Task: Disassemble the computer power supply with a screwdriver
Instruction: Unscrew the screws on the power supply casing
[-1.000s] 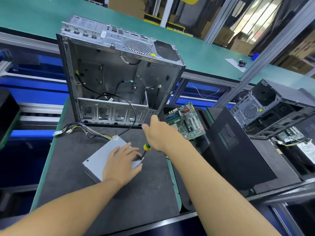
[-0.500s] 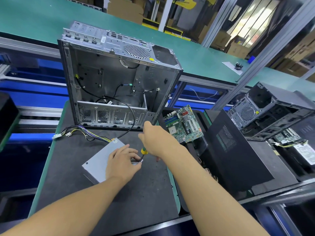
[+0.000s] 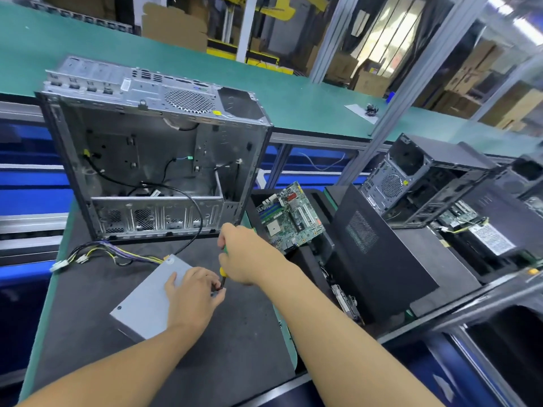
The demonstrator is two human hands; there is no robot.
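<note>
A green-topped bench [image 3: 97, 45] runs from 9 to 2 o'clock, with blue bays [image 3: 29, 186] beneath its metal rail. 2 grey aluminium posts [image 3: 411, 83] rise at 1 o'clock. Behind them are stacked cardboard boxes [image 3: 367, 80] and bright light, perhaps from a window [image 3: 385, 30]. A dark mat [image 3: 235, 356] covers the worktop at 6 o'clock.

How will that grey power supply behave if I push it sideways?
Probably stiff and fairly heavy: the power supply is a closed metal box lying flat, unlikely to tip. It may slide on the mat, though the left hand rests on it. Its loose cable bundle would trail.
</note>
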